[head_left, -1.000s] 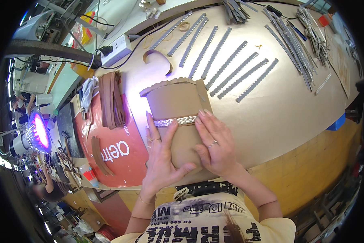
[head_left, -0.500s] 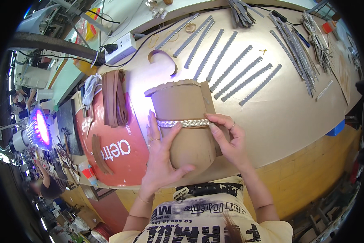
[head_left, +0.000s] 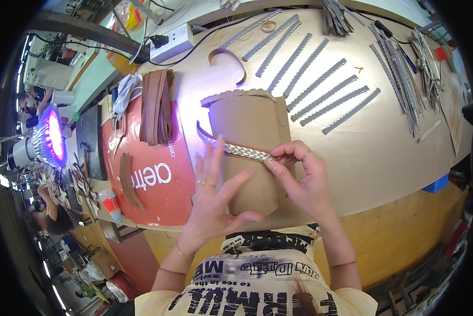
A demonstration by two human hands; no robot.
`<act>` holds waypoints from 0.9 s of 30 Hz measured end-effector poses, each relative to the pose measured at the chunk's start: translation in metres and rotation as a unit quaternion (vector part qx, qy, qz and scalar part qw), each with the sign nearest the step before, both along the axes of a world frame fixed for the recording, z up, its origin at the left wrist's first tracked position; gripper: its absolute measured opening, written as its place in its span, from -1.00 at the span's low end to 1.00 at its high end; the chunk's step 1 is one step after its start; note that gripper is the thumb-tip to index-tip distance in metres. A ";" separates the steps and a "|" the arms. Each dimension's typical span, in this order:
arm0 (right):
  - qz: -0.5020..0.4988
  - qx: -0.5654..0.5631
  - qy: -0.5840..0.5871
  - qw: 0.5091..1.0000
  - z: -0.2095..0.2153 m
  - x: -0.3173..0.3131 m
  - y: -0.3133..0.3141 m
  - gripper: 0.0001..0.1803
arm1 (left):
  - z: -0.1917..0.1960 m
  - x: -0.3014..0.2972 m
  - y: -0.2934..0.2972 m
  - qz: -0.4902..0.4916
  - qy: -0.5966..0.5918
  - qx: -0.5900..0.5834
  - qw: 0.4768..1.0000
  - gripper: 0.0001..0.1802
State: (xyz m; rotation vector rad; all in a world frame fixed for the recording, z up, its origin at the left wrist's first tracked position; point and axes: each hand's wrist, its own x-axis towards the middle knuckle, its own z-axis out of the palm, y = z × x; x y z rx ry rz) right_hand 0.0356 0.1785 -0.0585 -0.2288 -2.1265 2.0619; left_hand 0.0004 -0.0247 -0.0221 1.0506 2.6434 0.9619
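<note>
A shiny silver braided strip with brown edging (head_left: 248, 153) slants across a rounded tan board form (head_left: 246, 125) on the gold-toned bench (head_left: 362, 174), between the hands. The right hand (head_left: 305, 181) pinches its right end between thumb and forefinger. The left hand (head_left: 211, 203) is spread, its blurred fingertips overlapping the strip near its curled left end; whether they touch, I cannot tell.

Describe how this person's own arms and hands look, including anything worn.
Short, pale yellow sleeves leave the forearms bare. The left hand wears a gold-toned ring, with a thin bracelet at its wrist. The right hand wears a slim ring. Neither is gloved.
</note>
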 end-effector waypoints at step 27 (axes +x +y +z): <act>0.240 -0.066 -0.255 0.934 0.018 -0.031 0.042 -0.72 | 0.017 -0.007 0.021 -0.081 0.022 -0.148 0.985 -0.10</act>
